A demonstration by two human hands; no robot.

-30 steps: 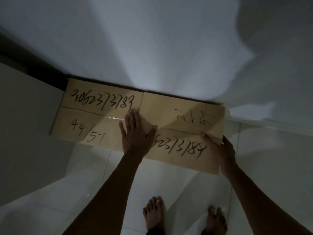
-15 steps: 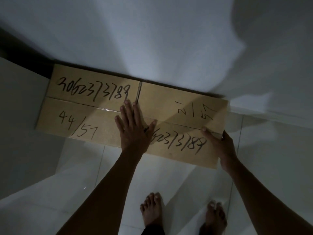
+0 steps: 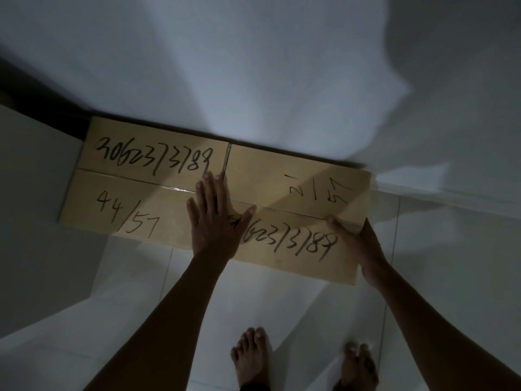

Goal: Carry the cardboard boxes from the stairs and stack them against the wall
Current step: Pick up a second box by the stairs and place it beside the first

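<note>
Standing side by side on the tiled floor [image 3: 282,294], two cardboard boxes have their far edges against the white wall [image 3: 253,80]. The left box [image 3: 132,187] carries the handwritten marks "3062373789" and "44/57"; the right box [image 3: 296,204] carries "21/57" and the same long number. A thin dark gap separates the two tops at the far end; nearer the person it is covered by the left hand.

The left hand [image 3: 217,221] lies flat, palm down, across the seam between the boxes. Its grip is spread: fingers extended and apart, thumb angled out toward the right box. It encloses nothing.

The right hand [image 3: 361,244] is at the near right corner of the right box. Its grip pinches that corner: the thumb rests on the top face and the remaining fingers wrap down the right side.

Both forearms extend from the lower edge of the view. Two bare feet [image 3: 251,359] stand on the floor, near the boxes. The lighting is dim, with shadows crossing the wall and box tops.
</note>
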